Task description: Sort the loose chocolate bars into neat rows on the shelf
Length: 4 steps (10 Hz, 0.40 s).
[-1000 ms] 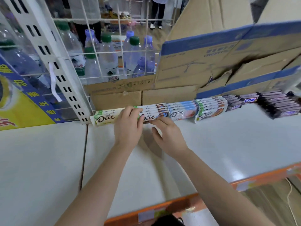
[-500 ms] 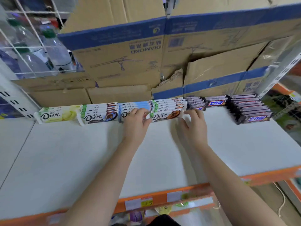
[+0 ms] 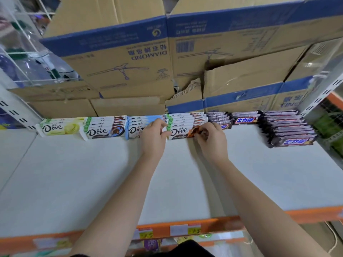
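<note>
We see both hands on the orange-ended Dove stack (image 3: pixel 182 127), 12 o'clock on the white shelf (image 3: pixel 74 173). Left hand (image 3: pixel 154 139) pinches its left end, right hand (image 3: pixel 211 140) grips its right end. Snickers stacks (image 3: pixel 286 128) at 2 o'clock.

Both hands at a stack of Dove bars on the white shelf (image 3: pixel 74 182)

The left hand (image 3: pixel 154 138) and right hand (image 3: pixel 211 141) pinch the two ends of the front Dove bar (image 3: pixel 181 132) at frame centre. More Dove stacks (image 3: pixel 104 129) line up to the left, dark Snickers bars (image 3: pixel 289 130) to the right, and cardboard boxes (image 3: pixel 120 52) stand behind.
</note>
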Tool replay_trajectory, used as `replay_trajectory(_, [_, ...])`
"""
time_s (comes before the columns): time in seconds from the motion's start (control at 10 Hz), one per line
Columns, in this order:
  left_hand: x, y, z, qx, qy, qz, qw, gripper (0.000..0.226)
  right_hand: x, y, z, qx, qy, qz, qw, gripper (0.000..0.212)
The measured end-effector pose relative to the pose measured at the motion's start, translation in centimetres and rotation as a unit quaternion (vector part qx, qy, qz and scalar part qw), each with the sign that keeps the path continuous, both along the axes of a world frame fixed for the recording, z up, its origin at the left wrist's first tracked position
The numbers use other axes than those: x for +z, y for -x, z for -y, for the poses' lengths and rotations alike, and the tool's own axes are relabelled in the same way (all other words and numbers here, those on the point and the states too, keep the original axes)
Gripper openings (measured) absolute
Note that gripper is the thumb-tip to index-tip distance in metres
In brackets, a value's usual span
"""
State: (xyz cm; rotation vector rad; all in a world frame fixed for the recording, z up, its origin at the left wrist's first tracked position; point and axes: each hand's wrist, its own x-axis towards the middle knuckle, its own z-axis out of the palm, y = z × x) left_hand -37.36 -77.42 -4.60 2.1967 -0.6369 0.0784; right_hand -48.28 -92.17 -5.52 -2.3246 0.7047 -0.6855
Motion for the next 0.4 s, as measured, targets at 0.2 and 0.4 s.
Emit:
replay_trajectory(0.2, [-0.1, -0.8, 0.0, -0.006, -0.033, 0.022, 0.999, 0.022, 0.2, -0.1, 0.0, -0.003, 0.015, -0.004, 1.000, 0.012])
replay_trajectory(0.4, [-0.7, 0.1, -1.4, 0.001, -0.049, 0.067, 0.997, 0.023, -0.1, 0.9, -0.5, 0.030, 0.051, 0.024, 0.998, 0.011])
